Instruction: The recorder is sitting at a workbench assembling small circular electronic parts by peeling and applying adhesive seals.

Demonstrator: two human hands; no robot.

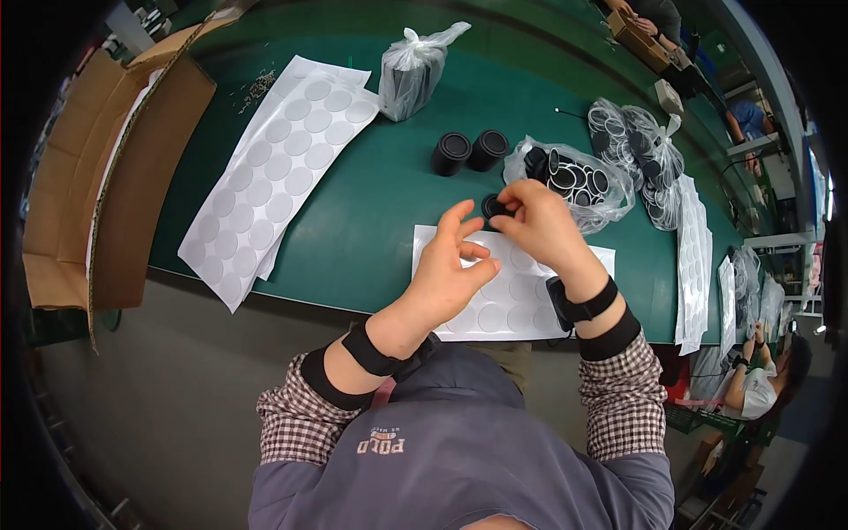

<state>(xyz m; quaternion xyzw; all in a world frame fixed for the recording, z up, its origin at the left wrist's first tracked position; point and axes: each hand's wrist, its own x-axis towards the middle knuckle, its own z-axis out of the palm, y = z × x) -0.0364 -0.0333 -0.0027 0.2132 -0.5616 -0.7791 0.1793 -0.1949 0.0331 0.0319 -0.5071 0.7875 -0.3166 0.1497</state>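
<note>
My right hand (541,225) has its thumb and fingertips closed at the edge of a round black disc (491,207), which is partly hidden by the fingers. Whether it is one disc or a short stack, I cannot tell. To the left, my left hand (446,274) is open and holds nothing, its fingers apart and curved. Beneath both hands lies a white sheet of round stickers (495,316) at the table's near edge. Beyond the disc stand two black cylinders, apparently stacks of discs, one on the left (451,154) and one on the right (488,150).
An open clear bag of black, white-rimmed rings (579,181) sits right of the cylinders, with more filled bags (636,146) behind. Further sticker sheets (274,168) lie left on the green table (371,194). A tied bag (412,75) stands behind; a cardboard box (150,185) is far left.
</note>
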